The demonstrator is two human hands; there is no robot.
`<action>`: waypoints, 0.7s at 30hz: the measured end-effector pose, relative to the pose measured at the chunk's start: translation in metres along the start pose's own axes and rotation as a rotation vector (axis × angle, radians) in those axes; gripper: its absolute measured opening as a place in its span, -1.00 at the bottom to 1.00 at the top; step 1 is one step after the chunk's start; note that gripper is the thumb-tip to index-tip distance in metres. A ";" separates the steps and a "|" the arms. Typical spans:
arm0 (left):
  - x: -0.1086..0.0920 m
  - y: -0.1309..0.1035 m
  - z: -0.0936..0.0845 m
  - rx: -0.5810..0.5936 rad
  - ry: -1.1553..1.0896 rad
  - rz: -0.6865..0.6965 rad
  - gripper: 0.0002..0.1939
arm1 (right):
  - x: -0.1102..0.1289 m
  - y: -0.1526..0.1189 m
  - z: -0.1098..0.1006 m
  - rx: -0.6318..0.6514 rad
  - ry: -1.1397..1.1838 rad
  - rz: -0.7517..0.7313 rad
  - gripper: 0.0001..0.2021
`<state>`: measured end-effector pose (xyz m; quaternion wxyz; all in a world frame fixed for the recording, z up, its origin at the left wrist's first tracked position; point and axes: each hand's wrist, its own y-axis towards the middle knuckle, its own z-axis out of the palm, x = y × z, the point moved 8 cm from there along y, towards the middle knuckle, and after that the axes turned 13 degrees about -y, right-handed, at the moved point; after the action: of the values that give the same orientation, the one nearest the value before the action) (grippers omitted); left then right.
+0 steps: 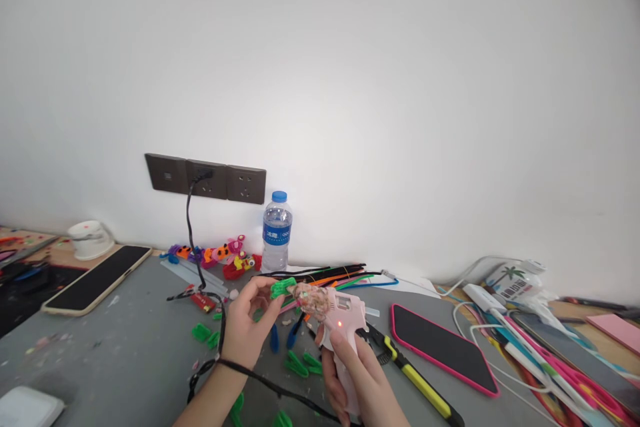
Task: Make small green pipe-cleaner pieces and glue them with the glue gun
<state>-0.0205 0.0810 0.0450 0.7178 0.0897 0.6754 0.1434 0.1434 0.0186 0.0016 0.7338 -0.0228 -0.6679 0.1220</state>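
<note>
My right hand (357, 370) is wrapped round the handle of a pink hot glue gun (345, 313), whose small red light glows. Dried glue crusts the front of the gun, and its nozzle points left. Between the thumb and fingers of my left hand (250, 320) is a bent piece of green pipe cleaner (283, 287), right at the nozzle; whether they touch I cannot tell. More folded green pipe cleaner pieces (297, 365) lie on the grey mat below and left of my hands. A black power cord (270, 383) crosses over my left forearm.
A water bottle (277, 232) stands by the wall beside a power socket (206, 179). Pipe cleaners (345, 273) and small colourful figures (215, 253) lie at the back. Yellow-black pliers (420, 383) and a pink-cased phone (443, 348) are on the right; another phone (100, 280) lies left.
</note>
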 end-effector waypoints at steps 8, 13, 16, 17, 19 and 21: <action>-0.002 0.000 0.000 -0.005 0.013 0.025 -0.80 | 0.000 0.001 0.000 0.018 -0.002 -0.003 -0.48; 0.001 0.000 -0.001 -0.003 0.017 0.010 -0.79 | 0.000 0.001 0.001 0.027 0.011 -0.003 -0.48; 0.002 0.000 0.000 0.016 0.029 0.005 -0.79 | 0.001 0.001 0.001 0.023 0.012 -0.015 -0.49; 0.002 0.000 0.001 0.018 0.029 0.008 -0.79 | 0.002 0.001 0.000 0.015 0.013 -0.016 -0.49; 0.002 0.000 0.001 0.018 0.021 0.017 -0.79 | 0.003 0.001 -0.002 0.001 0.015 -0.018 -0.50; 0.002 0.000 0.001 0.011 0.011 0.027 -0.80 | 0.004 0.001 -0.003 -0.004 0.016 -0.027 -0.50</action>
<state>-0.0198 0.0818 0.0436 0.7117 0.1019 0.6787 0.1497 0.1462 0.0209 0.0054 0.7408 -0.0163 -0.6623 0.1104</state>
